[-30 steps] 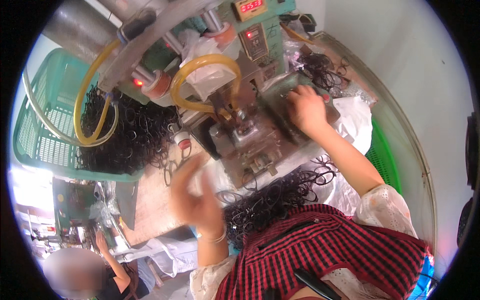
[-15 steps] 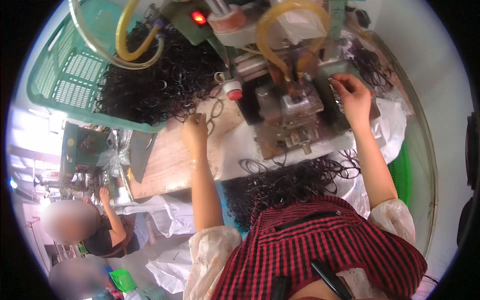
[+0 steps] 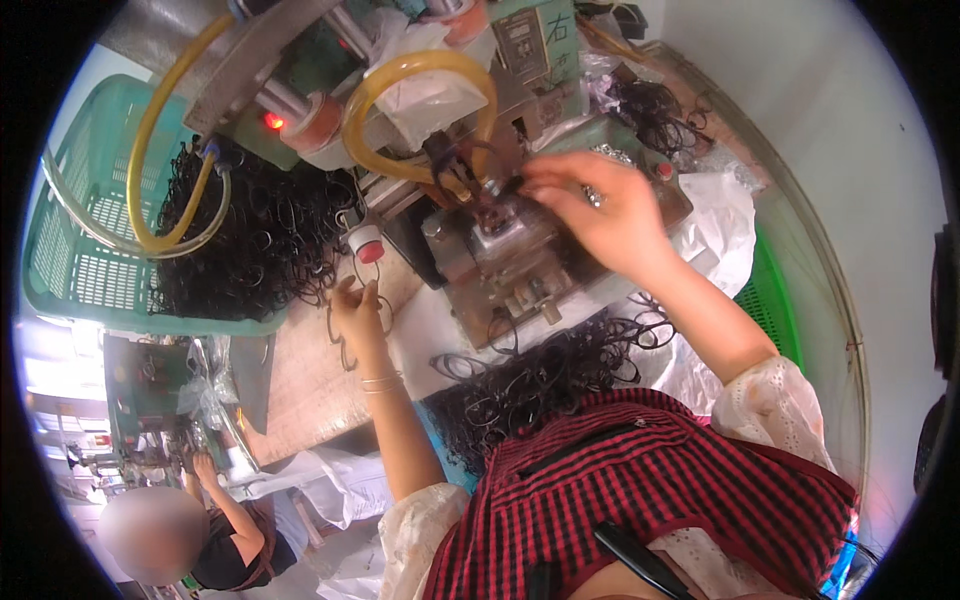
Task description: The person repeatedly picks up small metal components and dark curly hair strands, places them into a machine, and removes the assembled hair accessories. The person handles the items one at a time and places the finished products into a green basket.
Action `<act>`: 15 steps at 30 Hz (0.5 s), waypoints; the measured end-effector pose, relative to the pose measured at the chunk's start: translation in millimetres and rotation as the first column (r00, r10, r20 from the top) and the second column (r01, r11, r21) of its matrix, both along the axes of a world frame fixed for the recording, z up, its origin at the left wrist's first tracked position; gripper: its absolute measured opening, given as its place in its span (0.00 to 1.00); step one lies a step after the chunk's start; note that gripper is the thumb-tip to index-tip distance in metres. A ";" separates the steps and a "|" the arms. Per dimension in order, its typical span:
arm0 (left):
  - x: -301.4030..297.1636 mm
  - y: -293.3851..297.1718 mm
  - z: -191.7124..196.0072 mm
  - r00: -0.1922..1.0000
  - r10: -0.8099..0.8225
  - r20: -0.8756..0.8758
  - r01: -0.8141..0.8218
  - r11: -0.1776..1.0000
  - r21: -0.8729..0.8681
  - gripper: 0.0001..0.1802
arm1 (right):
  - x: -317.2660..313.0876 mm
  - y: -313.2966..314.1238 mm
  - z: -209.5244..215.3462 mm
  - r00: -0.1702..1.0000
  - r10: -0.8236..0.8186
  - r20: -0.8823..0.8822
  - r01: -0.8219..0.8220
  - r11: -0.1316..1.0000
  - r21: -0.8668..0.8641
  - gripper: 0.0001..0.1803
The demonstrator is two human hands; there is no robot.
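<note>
My left hand (image 3: pixel 357 312) is closed on thin black loops (image 3: pixel 341 345), which hang from its fingers above the tabletop beside the green basket. My right hand (image 3: pixel 605 212) reaches in at the small press machine (image 3: pixel 525 265), its fingers pinched together close to the metal die (image 3: pixel 497 232). Whatever the right fingertips hold is too small to make out. Small shiny metal pieces (image 3: pixel 593 196) show beside the right palm. A red-and-white push button (image 3: pixel 366 243) sticks out from the press just above my left hand.
A green plastic basket (image 3: pixel 70 255) at the left holds a heap of black loops (image 3: pixel 265 235). More loops (image 3: pixel 545 380) lie at my lap. Yellow hose (image 3: pixel 420 62) curves before the press. Right stands a bright green basket (image 3: pixel 768 305). Another person (image 3: pixel 235 530) works at lower left.
My right hand has moved left from the machine's side to the die. The left hand stays beside the basket with loops in it. The whole view has shifted, so the press appears farther left.
</note>
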State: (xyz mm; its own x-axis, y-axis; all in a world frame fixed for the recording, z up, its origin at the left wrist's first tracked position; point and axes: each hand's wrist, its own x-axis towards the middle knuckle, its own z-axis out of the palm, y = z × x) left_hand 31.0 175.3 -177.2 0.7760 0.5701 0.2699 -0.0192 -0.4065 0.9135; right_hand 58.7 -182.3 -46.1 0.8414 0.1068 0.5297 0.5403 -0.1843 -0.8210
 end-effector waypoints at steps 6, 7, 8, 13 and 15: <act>-28.3 -47.6 40.3 0.955 -0.041 0.293 0.084 0.987 -0.137 0.05 | -2.6 32.4 -21.3 0.976 0.103 -0.191 -0.036 0.945 0.326 0.20; -29.3 -68.8 69.7 0.909 -0.090 0.407 0.160 0.977 -0.140 0.03 | -2.1 31.6 -21.5 0.976 0.090 -0.201 -0.017 0.941 0.337 0.20; -31.0 -83.3 100.0 0.819 -0.176 0.546 0.276 0.955 -0.106 0.05 | -0.8 33.0 -21.6 0.966 0.162 -0.199 -0.060 0.897 0.439 0.22; -29.7 -124.0 189.5 0.662 -0.408 0.629 0.347 0.911 0.225 0.08 | -2.4 35.2 -4.5 0.935 0.260 -0.241 -0.135 0.890 0.435 0.24; -28.0 -120.9 195.8 0.659 -0.344 0.669 0.388 0.917 0.090 0.09 | -7.8 41.6 2.7 0.934 0.254 -0.252 -0.121 0.887 0.445 0.25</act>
